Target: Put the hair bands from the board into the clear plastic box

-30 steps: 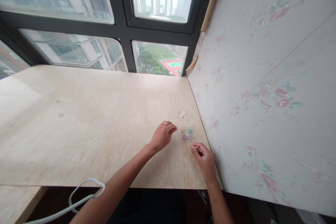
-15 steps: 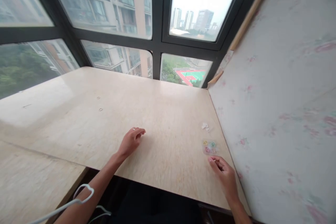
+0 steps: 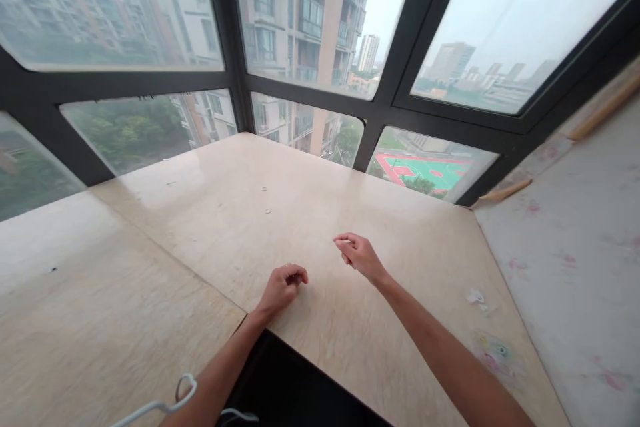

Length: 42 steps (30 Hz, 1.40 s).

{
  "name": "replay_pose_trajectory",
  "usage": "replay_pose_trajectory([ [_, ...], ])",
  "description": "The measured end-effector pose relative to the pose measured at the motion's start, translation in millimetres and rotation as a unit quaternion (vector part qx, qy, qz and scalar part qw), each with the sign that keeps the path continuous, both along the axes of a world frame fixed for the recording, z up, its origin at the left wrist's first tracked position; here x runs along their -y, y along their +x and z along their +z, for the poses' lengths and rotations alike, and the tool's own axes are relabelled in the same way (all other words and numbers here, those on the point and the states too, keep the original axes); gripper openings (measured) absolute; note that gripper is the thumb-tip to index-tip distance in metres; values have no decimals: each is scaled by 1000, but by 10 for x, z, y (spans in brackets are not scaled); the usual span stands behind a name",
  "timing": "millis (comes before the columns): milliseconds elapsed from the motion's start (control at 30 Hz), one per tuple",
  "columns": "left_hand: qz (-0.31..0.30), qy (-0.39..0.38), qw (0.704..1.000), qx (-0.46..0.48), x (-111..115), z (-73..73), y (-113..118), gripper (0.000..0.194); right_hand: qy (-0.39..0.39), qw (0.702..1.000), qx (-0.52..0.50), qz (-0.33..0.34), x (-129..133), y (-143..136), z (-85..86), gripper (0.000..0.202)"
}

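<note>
My right hand [image 3: 357, 255] is over the middle of the table, its thumb and fingers closed in a pinch. Whatever may be between those fingertips is too small to make out. To its lower left, my left hand [image 3: 283, 287] rests on the tabletop with its fingers curled in and nothing seen in them. Beyond both hands lie two small thin rings, the nearer ring [image 3: 268, 211] and the farther ring [image 3: 265, 189]. At the right, partly beside my right forearm, sits a clear container [image 3: 500, 355] with small coloured loops inside.
Small white pieces [image 3: 476, 297] lie beyond the clear container, close to the papered wall [image 3: 565, 293]. A thin small item [image 3: 171, 183] is at the far left of the table [image 3: 310, 187]. A white cable [image 3: 155, 405] hangs by my left forearm. Windows border the back.
My right hand has gone from beside the clear container to the table's middle, still pinched. The view has turned leftward, while my left hand stays curled on the table.
</note>
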<state>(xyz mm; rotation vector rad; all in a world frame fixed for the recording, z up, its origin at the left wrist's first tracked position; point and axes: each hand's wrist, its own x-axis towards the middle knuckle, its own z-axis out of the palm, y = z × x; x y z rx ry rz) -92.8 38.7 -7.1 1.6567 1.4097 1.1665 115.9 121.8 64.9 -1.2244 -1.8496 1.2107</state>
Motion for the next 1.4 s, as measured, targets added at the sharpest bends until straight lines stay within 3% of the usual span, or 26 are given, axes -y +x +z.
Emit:
replay_pose_trajectory([
  [100, 3, -11, 999, 39, -7, -3, 28, 26, 16, 998, 38, 56, -415, -690, -35, 33],
  [267, 23, -7, 997, 78, -25, 4, 33, 27, 75, 982, 137, 107, -819, -1572, -135, 29],
  [400, 23, -22, 995, 96, -38, -26, 29, 31, 117, 949, 257, 138, -1071, -1959, -191, 27],
  [533, 50, -28, 993, 102, -49, -51, 46, 29, 157, 903, 369, 155, -1228, -2135, -248, 25],
  [800, 100, -20, 994, 38, -79, -9, 76, 26, 262, 803, 480, 236, -1283, -2187, -293, 27],
  [967, 117, -14, 993, 18, -93, -22, 81, 26, 306, 772, 483, 279, -1227, -2049, -266, 27],
  [1200, 135, -8, 991, 3, -117, -46, 85, 27, 293, 795, 470, 246, -1091, -1725, -288, 22],
  [1400, 151, -5, 988, -18, -136, -51, 80, 25, 247, 865, 405, 163, -975, -1226, -278, 20],
])
